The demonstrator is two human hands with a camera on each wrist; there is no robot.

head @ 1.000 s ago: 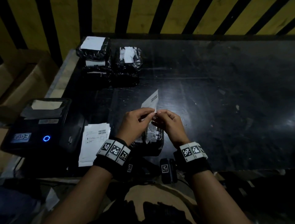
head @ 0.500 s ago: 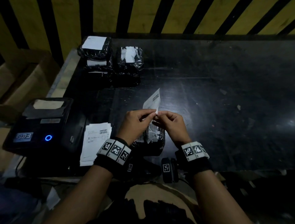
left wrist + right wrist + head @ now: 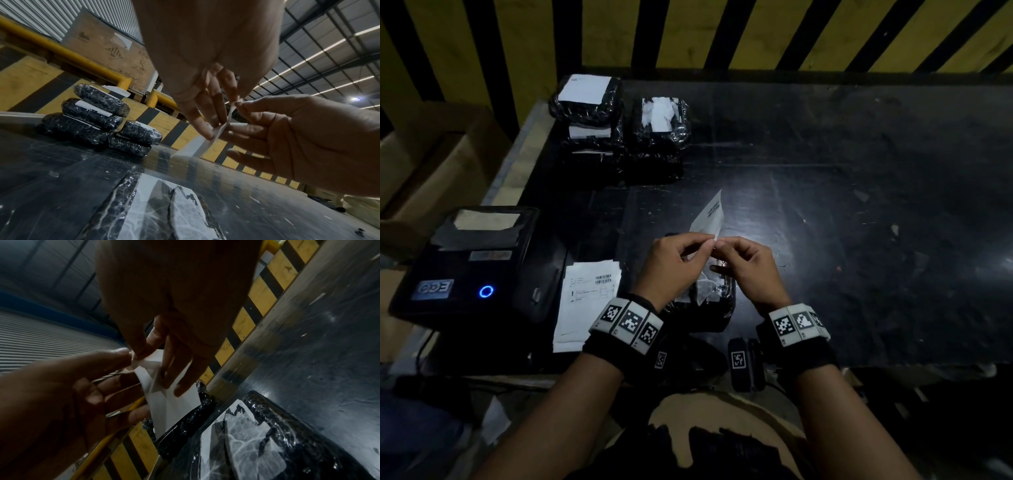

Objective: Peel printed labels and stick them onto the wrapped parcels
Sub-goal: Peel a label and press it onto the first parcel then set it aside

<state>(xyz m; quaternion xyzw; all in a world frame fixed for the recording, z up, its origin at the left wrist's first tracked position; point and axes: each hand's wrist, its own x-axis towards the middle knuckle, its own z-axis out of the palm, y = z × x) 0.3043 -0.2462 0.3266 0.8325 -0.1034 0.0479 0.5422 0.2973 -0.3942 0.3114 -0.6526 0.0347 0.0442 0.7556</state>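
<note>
A white printed label [image 3: 709, 216] stands upright above the table, held by its near corner. My left hand [image 3: 677, 260] and my right hand [image 3: 743, 263] both pinch that corner between thumb and forefinger, fingertips touching. In the left wrist view the label [image 3: 197, 146] bends at the pinch; in the right wrist view the label [image 3: 164, 395] hangs below the fingers. Under my hands lies a black wrapped parcel [image 3: 709, 298] with torn white paper on top. Two stacks of wrapped parcels [image 3: 616, 126] with white labels stand at the back left.
A black label printer [image 3: 472, 270] with a blue lit ring sits at the left edge. Loose printed labels [image 3: 585, 301] lie beside it. The black table [image 3: 859, 222] extends to the right. A yellow-and-black striped barrier [image 3: 688, 34] runs behind. Cardboard boxes [image 3: 424, 164] stand left.
The hands and the label have stayed nearly in place; the pinching fingertips have shifted slightly at the label's corner.
</note>
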